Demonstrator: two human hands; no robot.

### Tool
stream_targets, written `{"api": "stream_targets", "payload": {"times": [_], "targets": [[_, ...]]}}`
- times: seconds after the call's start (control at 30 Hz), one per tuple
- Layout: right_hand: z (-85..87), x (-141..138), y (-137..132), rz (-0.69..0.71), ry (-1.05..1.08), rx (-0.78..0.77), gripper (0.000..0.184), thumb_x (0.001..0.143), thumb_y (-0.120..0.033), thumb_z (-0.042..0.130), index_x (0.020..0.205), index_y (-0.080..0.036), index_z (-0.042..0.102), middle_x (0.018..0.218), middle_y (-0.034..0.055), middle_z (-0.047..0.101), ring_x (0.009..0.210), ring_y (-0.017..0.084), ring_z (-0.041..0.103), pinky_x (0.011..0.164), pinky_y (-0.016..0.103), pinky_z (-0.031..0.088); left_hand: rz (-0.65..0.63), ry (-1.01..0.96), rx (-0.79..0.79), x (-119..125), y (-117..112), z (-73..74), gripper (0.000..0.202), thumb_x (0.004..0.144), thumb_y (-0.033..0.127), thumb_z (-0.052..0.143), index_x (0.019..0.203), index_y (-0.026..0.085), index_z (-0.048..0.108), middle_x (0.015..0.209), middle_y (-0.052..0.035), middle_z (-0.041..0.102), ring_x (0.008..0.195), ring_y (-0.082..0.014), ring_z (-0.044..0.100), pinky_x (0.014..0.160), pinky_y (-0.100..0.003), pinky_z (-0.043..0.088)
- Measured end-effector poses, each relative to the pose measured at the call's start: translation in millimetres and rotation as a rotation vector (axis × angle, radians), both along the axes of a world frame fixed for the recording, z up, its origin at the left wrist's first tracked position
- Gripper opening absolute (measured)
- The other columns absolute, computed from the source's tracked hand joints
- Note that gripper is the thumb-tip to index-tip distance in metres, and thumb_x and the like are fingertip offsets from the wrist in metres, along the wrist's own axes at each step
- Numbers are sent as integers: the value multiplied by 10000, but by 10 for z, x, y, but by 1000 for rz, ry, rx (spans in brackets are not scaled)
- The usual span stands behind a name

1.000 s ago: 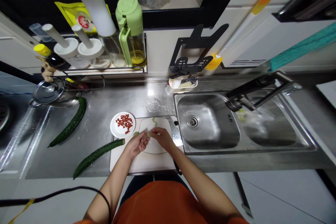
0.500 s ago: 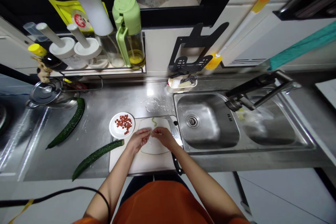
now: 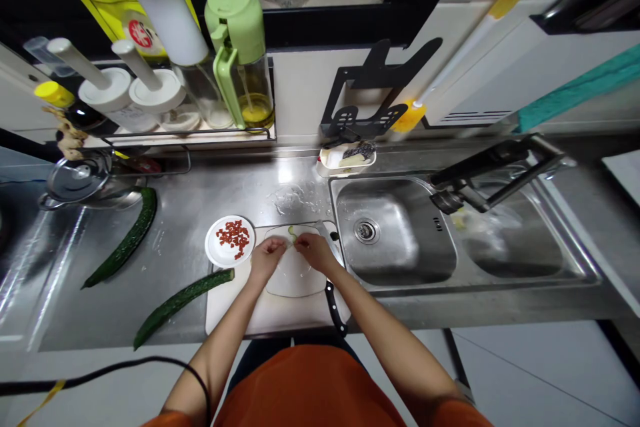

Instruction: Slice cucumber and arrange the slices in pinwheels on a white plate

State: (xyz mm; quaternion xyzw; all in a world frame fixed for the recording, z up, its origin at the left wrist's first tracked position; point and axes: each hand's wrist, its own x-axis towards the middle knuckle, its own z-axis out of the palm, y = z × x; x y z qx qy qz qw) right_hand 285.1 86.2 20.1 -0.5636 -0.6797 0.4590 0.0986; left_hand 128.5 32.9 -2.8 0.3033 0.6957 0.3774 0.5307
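Working over a clear plate with both hands, fingertip to fingertip at its far rim. Bunching the fingers of the left hand, tips pressed together and pointing toward the sink side. Bunching the fingers of the right hand likewise, tips pointing back at the left. Touching, with both sets of tips, the near end of a small green cucumber strip lying curled at the plate's far rim; true grip or mere touch too small to tell. Noting the plate on a white cutting board at the near edge of the steel desk, just left of the sink. Noting a black knife handle on the board's right side, beside the right forearm. Noting a small white dish of red bits at the board's far left corner, just beside the left hand. Noting one whole cucumber lying slantwise, its end at the board's left edge, and a second cucumber nearer the desk's left end, well apart from the hands. Logging along the far edge: a green-lidded oil bottle and a soap dish by the sink's far left corner.
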Motion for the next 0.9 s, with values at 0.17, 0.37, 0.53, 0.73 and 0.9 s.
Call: {"api": "stream_targets", "payload": {"times": [0.17,0.37,0.53,0.73,0.9], "targets": [[-35,-22,139,132,-229,185,201,829,-144,501,843,-183,697,813,29,704,787,157,590,758,257,369,-105,346,67,83,113,24,169,743,279,578,824,184,691,638,18,625,580,-102,531,603,-209,403],[-107,-65,221,174,-298,256,226,873,-151,462,855,-175,685,870,64,697,885,187,559,834,286,332,-140,515,103,183,207,43,172,798,264,536,889,210,671,750,-6,681,691,-132,599,694,-226,413],[-154,-70,231,202,-351,296,236,898,-176,443,906,-171,678,891,90,684,959,220,517,799,301,323,-192,561,106,209,227,60,186,820,242,507,928,211,655,773,-21,686,712,-149,608,698,-237,406],[-193,-57,242,233,-384,338,223,906,-204,449,897,-169,669,887,98,675,962,245,495,766,325,322,-205,579,121,235,240,42,190,818,221,509,944,210,651,799,-31,690,742,-156,614,716,-241,405],[-185,-73,248,274,-443,385,245,928,-215,419,904,-162,657,903,110,668,974,256,488,741,335,332,-227,616,132,249,232,6,178,821,216,503,934,214,641,798,-26,679,732,-151,598,700,-237,393]]}}
